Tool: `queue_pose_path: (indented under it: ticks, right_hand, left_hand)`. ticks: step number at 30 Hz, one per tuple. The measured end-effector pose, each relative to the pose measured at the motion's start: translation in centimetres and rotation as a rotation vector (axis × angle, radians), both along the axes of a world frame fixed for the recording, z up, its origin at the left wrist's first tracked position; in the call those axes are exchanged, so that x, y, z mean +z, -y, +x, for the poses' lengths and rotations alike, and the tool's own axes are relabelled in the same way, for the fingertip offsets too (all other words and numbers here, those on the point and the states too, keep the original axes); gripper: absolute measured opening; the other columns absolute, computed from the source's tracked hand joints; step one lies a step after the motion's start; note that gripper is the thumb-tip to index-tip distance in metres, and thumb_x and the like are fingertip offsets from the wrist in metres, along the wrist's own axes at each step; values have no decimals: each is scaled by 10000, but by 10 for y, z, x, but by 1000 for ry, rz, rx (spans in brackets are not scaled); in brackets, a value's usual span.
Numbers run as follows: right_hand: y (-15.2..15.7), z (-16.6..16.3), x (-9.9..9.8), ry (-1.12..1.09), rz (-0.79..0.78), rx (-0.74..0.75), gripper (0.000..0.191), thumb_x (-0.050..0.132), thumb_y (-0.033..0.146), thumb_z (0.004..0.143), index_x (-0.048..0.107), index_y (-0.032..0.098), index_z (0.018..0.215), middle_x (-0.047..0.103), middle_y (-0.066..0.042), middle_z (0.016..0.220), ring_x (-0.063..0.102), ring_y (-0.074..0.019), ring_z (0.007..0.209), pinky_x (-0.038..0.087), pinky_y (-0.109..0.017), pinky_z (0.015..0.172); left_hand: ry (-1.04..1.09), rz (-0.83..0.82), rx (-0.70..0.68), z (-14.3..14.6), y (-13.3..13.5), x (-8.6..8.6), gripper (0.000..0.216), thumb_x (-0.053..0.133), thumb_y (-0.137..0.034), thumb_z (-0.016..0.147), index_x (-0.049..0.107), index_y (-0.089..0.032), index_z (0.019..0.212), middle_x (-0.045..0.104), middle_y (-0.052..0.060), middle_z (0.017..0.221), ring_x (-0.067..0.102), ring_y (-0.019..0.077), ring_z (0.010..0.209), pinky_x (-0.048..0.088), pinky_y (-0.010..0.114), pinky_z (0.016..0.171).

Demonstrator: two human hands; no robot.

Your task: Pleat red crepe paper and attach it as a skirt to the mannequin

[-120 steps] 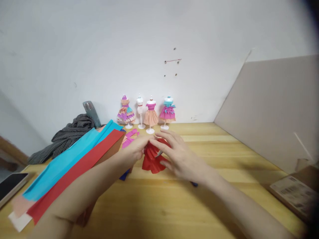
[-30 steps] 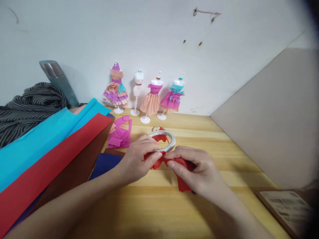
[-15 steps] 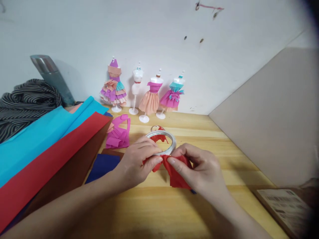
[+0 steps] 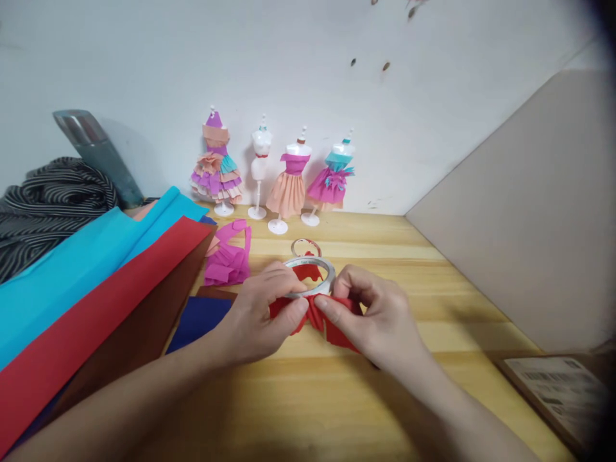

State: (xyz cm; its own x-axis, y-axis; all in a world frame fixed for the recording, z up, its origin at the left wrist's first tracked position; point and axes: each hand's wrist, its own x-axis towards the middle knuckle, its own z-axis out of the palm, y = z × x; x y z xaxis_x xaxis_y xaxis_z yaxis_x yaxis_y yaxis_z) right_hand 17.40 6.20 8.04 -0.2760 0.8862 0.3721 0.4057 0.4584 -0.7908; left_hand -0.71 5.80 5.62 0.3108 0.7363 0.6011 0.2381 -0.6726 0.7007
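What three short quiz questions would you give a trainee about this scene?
1. True or false: the left hand and the right hand both pinch the red paper.
2. What lies just behind the hands? A) tape roll B) scissors C) cup
3. How many small mannequins stand upright?

Key: 1 true; 2 A; 3 four.

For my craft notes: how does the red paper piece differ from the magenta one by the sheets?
The red paper piece is pinched by the left hand and right hand, gathered at its middle; the magenta paper piece lies flat and untouched on the table. Both are pleated paper.
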Motion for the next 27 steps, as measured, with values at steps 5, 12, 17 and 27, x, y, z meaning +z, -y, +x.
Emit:
queue_pose_path:
  ticks: [5,12,17,27]
  right_hand:
    - [-3,-5,-5,-20,5,-16,344,639,291,768,377,221,556,377,69,482,320,-69,435,257,-208,400]
    - [4,0,0,-49,-78,95,344,744,420,747,508,201,626,496,30,543,427,-97,477,312,-230,426]
    - [4,-2,10,-267,-63,118,316,817,435,679,577,235,638,554,7,610,482,-133,530,372,-282,479]
    - [21,-9,31,-391,-74,200,244,801,230,654,590,262,534,540,-15,609,500,-167,549,424,-342,528]
  left_hand:
    - [106,-397,10,4,4,6,244,532,-302,817,580,-150,631,551,7,601,511,132,600,403,256,562]
    - [206,-476,41,2,-4,11,254,603,-196,776,522,-153,538,422,-49,513,391,74,499,262,225,488]
    - [250,-410,-50,-2,-14,24,385,632,-182,851,478,-172,497,383,-45,517,353,77,511,278,249,515]
    - [273,-272,107,3,17,60,433,680,-67,690,411,-217,386,355,-43,453,329,77,485,254,249,464]
